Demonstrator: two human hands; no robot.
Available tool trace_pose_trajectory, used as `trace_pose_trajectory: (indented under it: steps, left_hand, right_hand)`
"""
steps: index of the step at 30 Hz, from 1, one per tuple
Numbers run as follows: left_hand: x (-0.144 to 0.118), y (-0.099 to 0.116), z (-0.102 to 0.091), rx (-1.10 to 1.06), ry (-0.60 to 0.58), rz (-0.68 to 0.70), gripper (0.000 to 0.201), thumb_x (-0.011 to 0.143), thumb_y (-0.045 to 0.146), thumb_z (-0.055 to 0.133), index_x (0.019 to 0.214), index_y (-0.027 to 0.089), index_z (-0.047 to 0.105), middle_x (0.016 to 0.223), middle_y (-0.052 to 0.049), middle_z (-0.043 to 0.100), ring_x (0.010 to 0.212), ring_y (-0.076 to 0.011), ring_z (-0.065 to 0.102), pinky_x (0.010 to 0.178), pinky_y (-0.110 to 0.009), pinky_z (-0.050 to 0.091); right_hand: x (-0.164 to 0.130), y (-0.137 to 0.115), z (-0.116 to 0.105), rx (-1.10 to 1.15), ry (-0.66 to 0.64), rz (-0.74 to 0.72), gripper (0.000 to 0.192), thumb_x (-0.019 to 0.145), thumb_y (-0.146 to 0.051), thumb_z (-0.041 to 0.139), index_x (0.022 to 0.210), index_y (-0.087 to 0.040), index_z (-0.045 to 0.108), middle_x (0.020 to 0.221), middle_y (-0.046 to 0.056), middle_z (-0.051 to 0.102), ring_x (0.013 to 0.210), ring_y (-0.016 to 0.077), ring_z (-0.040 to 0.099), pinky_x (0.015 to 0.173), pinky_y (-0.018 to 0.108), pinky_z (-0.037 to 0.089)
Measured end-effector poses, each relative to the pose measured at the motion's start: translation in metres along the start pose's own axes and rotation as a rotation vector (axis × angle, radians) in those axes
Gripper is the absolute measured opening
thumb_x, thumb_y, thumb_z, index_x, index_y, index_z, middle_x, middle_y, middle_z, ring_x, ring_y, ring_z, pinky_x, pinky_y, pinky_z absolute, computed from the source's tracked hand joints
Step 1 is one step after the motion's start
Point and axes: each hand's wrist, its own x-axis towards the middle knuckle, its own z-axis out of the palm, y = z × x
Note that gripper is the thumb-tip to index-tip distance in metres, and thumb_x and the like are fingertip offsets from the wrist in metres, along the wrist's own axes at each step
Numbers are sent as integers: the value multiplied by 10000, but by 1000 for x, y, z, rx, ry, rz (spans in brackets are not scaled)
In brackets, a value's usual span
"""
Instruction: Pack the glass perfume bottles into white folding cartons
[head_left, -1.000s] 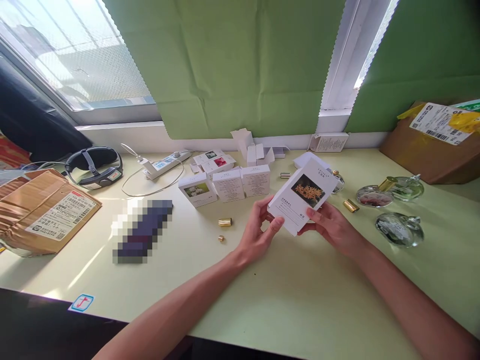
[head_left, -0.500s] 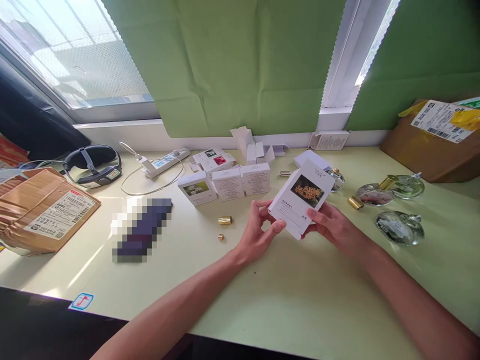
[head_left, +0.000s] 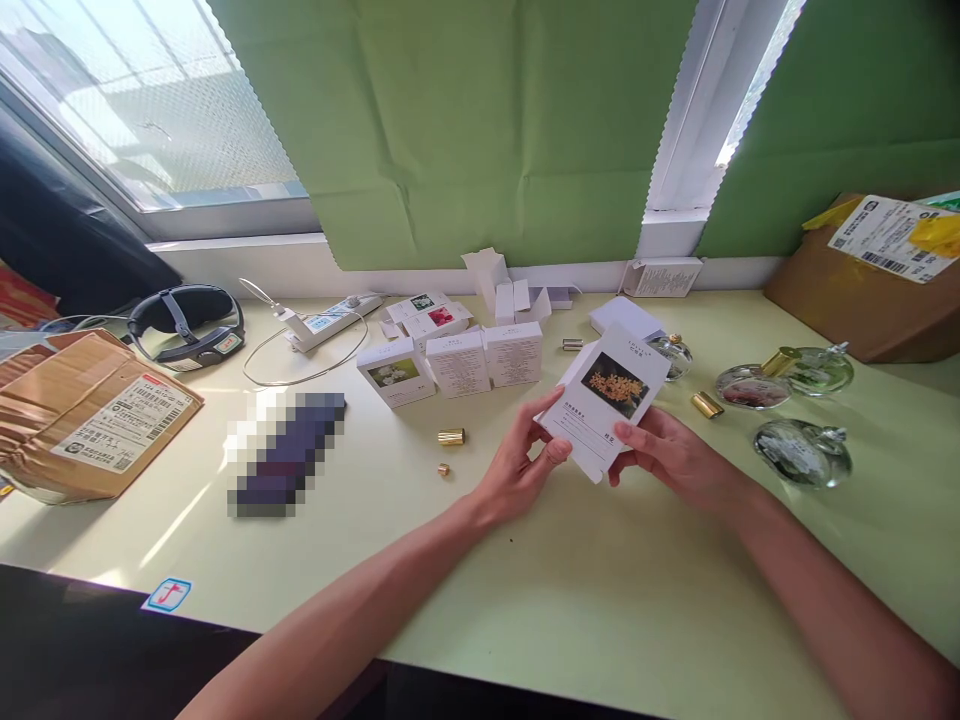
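Note:
Both hands hold a white carton (head_left: 604, 402) with an orange flower picture on its face, raised a little above the pale green desk (head_left: 570, 590). My left hand (head_left: 517, 465) grips its lower left corner between thumb and fingers. My right hand (head_left: 675, 455) pinches its lower right edge. The carton tilts, its top pointing away to the right. Behind it lies another white carton (head_left: 624, 318).
Three white cartons (head_left: 454, 366) stand in a row behind, with opened ones (head_left: 504, 290) near the wall. Glass bottles (head_left: 801, 452) and gold caps (head_left: 706, 404) lie to the right, a gold cap (head_left: 451, 437) left. A power strip (head_left: 330, 322), headset (head_left: 186, 322) and parcels (head_left: 90, 412) sit far left.
The carton has turned slightly in my hands and sits a little lower; my left fingers have shifted along its lower corner. The view has drifted a little.

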Motion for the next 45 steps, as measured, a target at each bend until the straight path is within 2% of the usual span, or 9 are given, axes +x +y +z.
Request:
trace_pose_trajectory:
  steps: [5, 8, 10, 13, 15, 22, 28, 35, 45]
  left_hand:
    - [1, 0, 0, -36, 56, -7, 474, 957, 445, 546, 1394, 325, 407, 1156, -70, 590, 937, -157, 560, 767, -296, 534]
    - [2, 3, 0, -16, 38, 7, 463, 978, 423, 514, 1410, 339, 369, 1178, -71, 577, 930, -148, 561, 764, -290, 529]
    - [3, 5, 1, 28, 4, 33, 617, 922, 430, 614, 1447, 368, 296, 1234, -73, 549, 905, -142, 561, 768, -299, 528]
    - [2, 7, 4, 116, -20, 49, 1036, 723, 393, 836, 1498, 394, 149, 1253, -78, 531, 847, -134, 552, 753, -306, 530]
    - [2, 9, 6, 153, -8, 43, 1124, 680, 369, 870, 1507, 392, 109, 1243, -84, 538, 858, -144, 558, 749, -309, 531]
    - [2, 12, 8, 184, 34, 65, 1054, 701, 395, 851, 1497, 372, 159, 1285, -101, 524, 876, -154, 567, 754, -322, 527]
    - [1, 11, 9, 185, 43, 76, 1041, 707, 381, 848, 1495, 375, 167, 1219, -81, 545, 813, -132, 540, 735, -315, 520]
    - [3, 15, 10, 199, 84, 84, 998, 715, 325, 833, 1491, 340, 207, 1137, -64, 561, 719, -97, 474, 707, -306, 507]
    - [5, 21, 12, 228, 141, 106, 936, 707, 303, 795, 1474, 303, 259, 1118, -63, 579, 710, -93, 479, 661, -283, 487]
  right_hand:
    - [-1, 0, 3, -13, 11, 6, 367, 940, -387, 600, 1289, -281, 559, 1243, 85, 653, 1001, 246, 647, 673, 365, 599]
    - [0, 1, 4, -7, 48, -14, 336, 941, -383, 604, 1262, -289, 567, 1255, 72, 648, 996, 232, 648, 667, 352, 595]
    - [1, 1, 5, 9, 78, -32, 321, 942, -391, 603, 1244, -287, 572, 1242, 69, 657, 962, 219, 658, 658, 344, 590]
    - [2, 2, 7, 30, 88, -34, 337, 942, -417, 596, 1244, -270, 569, 1200, 81, 681, 911, 215, 678, 640, 342, 582]
    - [3, 2, 8, 34, 80, -30, 355, 941, -428, 594, 1256, -268, 561, 1175, 84, 695, 888, 217, 689, 632, 343, 580]
    - [3, 1, 9, 29, 80, -29, 393, 932, -434, 604, 1287, -278, 541, 1170, 89, 703, 919, 239, 700, 624, 344, 581]
    - [2, 0, 10, 39, 84, -14, 423, 925, -435, 614, 1314, -290, 530, 1150, 82, 708, 824, 211, 701, 625, 352, 584]
    - [3, 0, 12, 48, 93, -25, 408, 922, -429, 621, 1295, -283, 541, 1173, 88, 702, 1029, 278, 682, 606, 344, 591]
    - [3, -1, 15, 59, 109, -17, 420, 901, -437, 645, 1281, -285, 548, 1204, 88, 691, 1038, 281, 676, 593, 339, 595]
